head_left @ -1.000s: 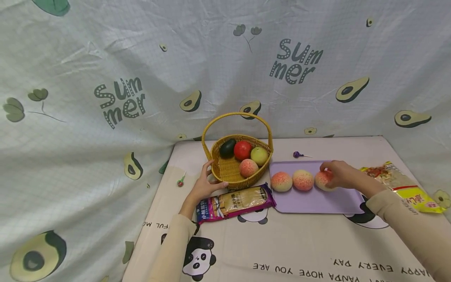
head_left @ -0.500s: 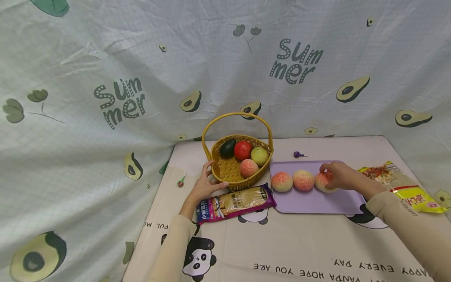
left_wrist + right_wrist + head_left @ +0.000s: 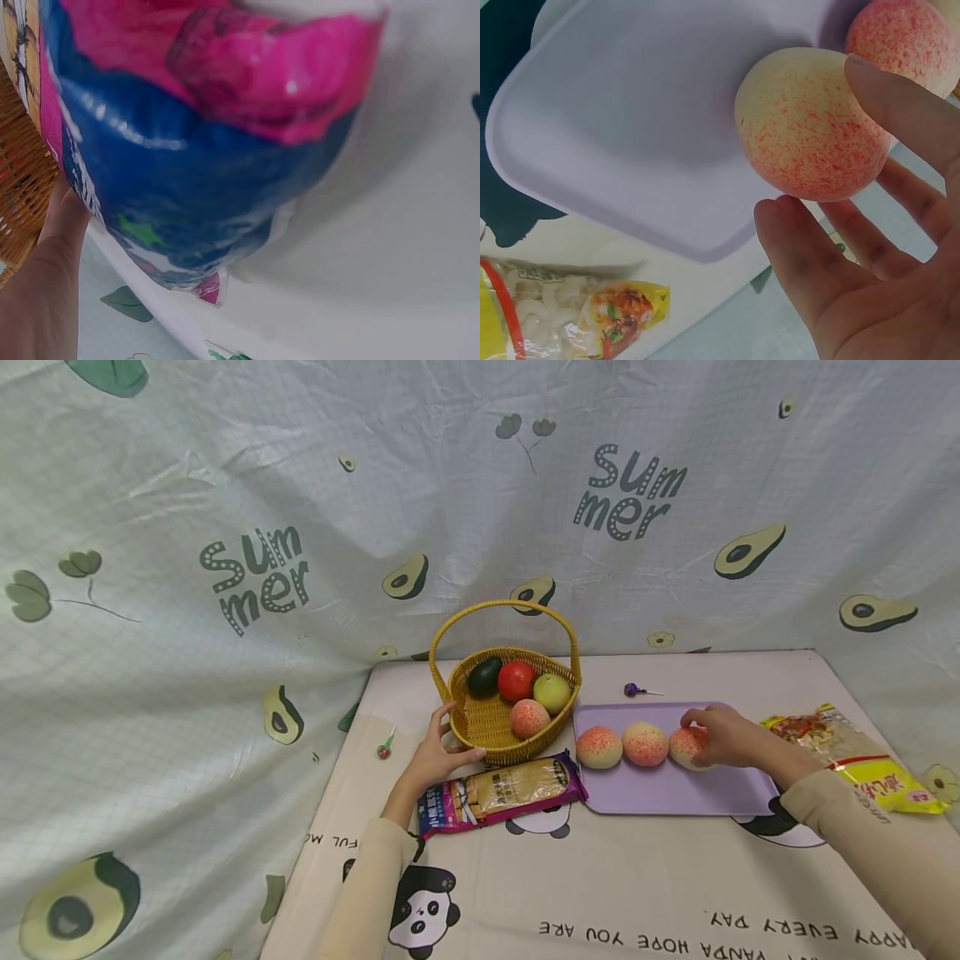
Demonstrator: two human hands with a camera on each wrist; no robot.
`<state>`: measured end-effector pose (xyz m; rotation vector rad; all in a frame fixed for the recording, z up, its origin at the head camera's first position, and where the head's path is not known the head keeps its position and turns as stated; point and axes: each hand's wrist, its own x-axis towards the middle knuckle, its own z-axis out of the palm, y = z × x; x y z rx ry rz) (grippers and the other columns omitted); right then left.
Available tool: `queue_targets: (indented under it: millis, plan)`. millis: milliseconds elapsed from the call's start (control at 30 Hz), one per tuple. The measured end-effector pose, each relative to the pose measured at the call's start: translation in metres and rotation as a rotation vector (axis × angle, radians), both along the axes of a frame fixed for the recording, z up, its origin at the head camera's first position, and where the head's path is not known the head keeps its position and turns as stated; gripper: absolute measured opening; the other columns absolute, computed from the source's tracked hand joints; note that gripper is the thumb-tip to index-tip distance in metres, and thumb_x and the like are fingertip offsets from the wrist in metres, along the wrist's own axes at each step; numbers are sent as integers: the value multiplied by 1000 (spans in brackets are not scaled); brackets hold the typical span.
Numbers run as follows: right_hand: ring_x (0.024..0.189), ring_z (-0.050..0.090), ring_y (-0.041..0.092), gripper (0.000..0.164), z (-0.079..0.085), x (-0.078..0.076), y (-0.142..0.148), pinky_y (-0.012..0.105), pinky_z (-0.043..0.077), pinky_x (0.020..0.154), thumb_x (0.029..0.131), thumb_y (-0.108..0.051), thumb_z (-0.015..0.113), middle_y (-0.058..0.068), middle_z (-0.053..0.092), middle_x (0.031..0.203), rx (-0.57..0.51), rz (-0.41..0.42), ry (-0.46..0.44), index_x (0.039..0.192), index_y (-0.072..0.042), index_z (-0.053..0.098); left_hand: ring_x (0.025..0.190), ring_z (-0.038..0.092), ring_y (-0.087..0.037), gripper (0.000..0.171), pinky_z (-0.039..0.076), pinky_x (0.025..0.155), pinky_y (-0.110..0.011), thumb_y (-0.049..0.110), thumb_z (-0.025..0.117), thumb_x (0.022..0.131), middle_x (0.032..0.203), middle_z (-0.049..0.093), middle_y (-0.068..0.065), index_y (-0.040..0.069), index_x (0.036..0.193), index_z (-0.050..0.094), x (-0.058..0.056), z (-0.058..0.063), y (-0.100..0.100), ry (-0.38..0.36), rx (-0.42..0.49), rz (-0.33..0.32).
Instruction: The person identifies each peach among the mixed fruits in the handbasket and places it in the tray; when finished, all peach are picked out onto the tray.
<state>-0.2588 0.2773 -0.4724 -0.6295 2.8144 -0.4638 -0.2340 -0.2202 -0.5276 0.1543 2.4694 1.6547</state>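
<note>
In the head view my left hand (image 3: 437, 758) holds the left front side of a yellow woven basket (image 3: 480, 727), thumb along its front and fingers round its side. Inside lie a dark green avocado (image 3: 485, 677), a red round fruit (image 3: 517, 680), a yellow-green fruit (image 3: 552, 693) and a peach (image 3: 529, 718). My right hand (image 3: 723, 737) grips the rightmost peach (image 3: 810, 124) on a lilac tray (image 3: 675, 793); its thumb lies on the peach in the right wrist view. Two more peaches, a left one (image 3: 599, 747) and a middle one (image 3: 646, 744), sit in line on the tray.
A purple noodle packet (image 3: 502, 793) lies before the basket, filling much of the left wrist view. A yellow food bag (image 3: 862, 760) lies right of the tray. A purple lollipop (image 3: 632, 689) is behind the tray, a green-stick lollipop (image 3: 385, 748) at left. Printed cloth hangs behind.
</note>
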Motion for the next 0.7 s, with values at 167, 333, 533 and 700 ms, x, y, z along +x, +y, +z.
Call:
queue_targets:
  millis: [167,333,533,700]
  plan:
    - [103,62,45,56,0,1,0,64,53,91,72,-14,92,28,65,109,1,-6,-10,119,1,66,151,38,-47,105,51,110,-54,23,83,91,170,16,-25,20,166,10,0,-1,0,2,13,-3]
    - [110,61,53,60,6,0,2,67,53,92,76,-16,91,36,63,118,-10,-5,-26,125,4,64,147,44,-48,105,52,109,-54,22,83,91,169,17,-27,20,166,10,0,-1,0,4,16,-6]
    - [109,63,53,56,25,-6,4,64,56,87,85,-19,85,37,61,120,-28,10,-14,130,4,61,143,49,-48,105,53,109,-54,23,84,90,169,19,-26,23,166,12,1,0,1,-13,9,5]
    - [113,63,51,57,49,-15,-12,65,55,90,88,-26,84,35,61,123,-28,20,15,132,2,61,139,54,-48,105,52,109,-54,24,84,90,169,19,-26,24,166,12,2,1,0,-21,13,10]
